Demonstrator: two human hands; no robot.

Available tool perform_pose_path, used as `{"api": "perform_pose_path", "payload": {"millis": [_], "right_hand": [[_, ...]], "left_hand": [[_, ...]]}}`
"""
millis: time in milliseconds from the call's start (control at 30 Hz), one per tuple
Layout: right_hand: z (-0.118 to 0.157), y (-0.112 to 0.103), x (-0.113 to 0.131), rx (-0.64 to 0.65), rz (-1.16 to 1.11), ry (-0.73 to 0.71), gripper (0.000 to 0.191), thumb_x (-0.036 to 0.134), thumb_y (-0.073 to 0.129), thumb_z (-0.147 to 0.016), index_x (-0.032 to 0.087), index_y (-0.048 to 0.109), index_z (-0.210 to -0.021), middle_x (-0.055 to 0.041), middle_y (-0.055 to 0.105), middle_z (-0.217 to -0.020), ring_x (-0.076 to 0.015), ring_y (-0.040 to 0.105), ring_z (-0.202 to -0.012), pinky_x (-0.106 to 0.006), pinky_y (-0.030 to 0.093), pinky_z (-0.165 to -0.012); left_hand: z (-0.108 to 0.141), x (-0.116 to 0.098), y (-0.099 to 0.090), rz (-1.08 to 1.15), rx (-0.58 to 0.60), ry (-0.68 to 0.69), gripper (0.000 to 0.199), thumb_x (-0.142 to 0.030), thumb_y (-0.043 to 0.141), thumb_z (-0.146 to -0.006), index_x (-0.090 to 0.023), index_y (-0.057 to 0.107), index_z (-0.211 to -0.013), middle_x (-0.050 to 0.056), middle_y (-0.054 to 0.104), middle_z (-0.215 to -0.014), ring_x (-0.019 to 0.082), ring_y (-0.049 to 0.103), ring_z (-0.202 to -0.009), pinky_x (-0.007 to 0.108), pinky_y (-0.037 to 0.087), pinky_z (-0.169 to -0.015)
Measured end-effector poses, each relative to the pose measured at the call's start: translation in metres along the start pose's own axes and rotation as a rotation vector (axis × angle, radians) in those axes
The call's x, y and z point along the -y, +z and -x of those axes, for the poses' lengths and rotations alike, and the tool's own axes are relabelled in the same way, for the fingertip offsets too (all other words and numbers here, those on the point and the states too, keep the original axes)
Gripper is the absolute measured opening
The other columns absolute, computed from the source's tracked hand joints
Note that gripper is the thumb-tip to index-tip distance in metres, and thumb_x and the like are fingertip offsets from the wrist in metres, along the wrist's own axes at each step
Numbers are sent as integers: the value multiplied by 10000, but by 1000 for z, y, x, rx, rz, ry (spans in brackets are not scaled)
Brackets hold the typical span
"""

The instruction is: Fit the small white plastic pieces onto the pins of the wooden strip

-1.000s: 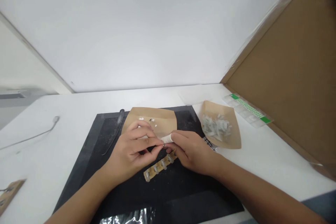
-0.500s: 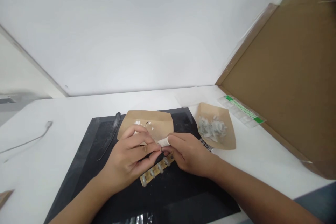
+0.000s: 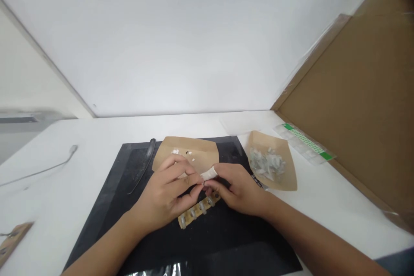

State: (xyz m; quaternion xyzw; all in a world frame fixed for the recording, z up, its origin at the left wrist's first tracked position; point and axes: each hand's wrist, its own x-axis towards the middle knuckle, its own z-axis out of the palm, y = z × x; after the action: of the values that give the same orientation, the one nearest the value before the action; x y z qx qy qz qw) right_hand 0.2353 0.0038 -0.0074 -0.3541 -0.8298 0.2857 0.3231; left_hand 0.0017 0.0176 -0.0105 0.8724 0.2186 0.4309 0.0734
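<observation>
My left hand (image 3: 171,187) is closed in a pinch, its thumb and fingertips meeting those of my right hand. My right hand (image 3: 237,187) also pinches, with a white wrap (image 3: 209,174) around what looks like its index finger. Whatever sits between the fingertips is too small and covered to make out. Just below them, a yellowish strip (image 3: 194,217) lies at a slant on the black mat (image 3: 233,241). Several greyish, ring-like pieces (image 3: 202,208) stand along the strip; its far end is partly behind my right hand.
Behind my hands, brown paper (image 3: 205,148) carries small white bits. A second brown paper (image 3: 289,177) at right holds translucent scraps (image 3: 267,163). A dark curved tool (image 3: 144,166) lies on the mat. Cardboard (image 3: 362,108) walls the right side, near a green-marked clear case (image 3: 305,142).
The whole view has shifted slightly, so things appear a little further right. More of a wooden piece shows at lower left. Both hands keep their pinch at nearly the same place over the strip.
</observation>
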Motion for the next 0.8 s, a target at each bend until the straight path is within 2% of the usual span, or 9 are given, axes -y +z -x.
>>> {"api": "perform_pose_path", "payload": {"millis": [167,400,467,533,633,700,800], "right_hand": [[-2,-5,2,99,-243,97,159,325,702,-997,178,721,-941,-22,758,-825,-144,726,-722,-235,562,-687],[0,-3,9,106,-469,203,222,391,672,-1012,177,704,-961,-27,753,-805,-161,730,-730,-269,596,-695],[-1,-2,10,63,-404,193,191,360,657,-1020,182,694,-961,-19,741,-792,-152,712,-712,-263,583,-683],[-1,0,10,-28,-237,142,142,307,647,-1020,189,686,-951,-13,719,-795,-144,682,-697,-261,557,-668],[-1,1,9,-187,48,7,81,227,651,-998,191,680,-930,-19,681,-814,-150,642,-710,-272,523,-661],[0,2,9,-247,135,-86,36,171,651,-986,193,678,-976,-29,682,-856,-157,650,-751,-275,527,-680],[2,4,7,-283,195,-197,146,100,649,-977,197,662,-1085,-51,709,-954,-172,686,-859,-278,557,-744]], "left_hand": [[0,-2,0,-40,-44,70,174,-54,740,-875,-172,704,-997,29,686,-856,169,621,-829,391,583,-861],[0,-6,-2,-107,-100,116,212,-51,773,-863,-164,693,-1023,11,710,-848,140,644,-783,384,611,-873],[1,-5,0,-93,-117,85,213,-53,770,-869,-168,708,-1038,17,712,-847,152,651,-812,405,616,-894],[2,-5,3,-40,-155,36,221,-44,765,-869,-162,723,-1052,37,715,-857,173,659,-859,414,630,-889],[2,-7,8,104,-203,-80,219,-66,758,-871,-144,740,-1075,92,716,-923,203,659,-944,259,647,-650],[2,-10,10,191,-206,-174,226,-92,748,-879,-142,752,-1099,119,713,-961,218,661,-994,148,571,-480],[2,-14,12,268,-190,-278,201,-128,736,-901,-154,772,-1097,115,722,-954,209,689,-965,105,533,-415]]}}
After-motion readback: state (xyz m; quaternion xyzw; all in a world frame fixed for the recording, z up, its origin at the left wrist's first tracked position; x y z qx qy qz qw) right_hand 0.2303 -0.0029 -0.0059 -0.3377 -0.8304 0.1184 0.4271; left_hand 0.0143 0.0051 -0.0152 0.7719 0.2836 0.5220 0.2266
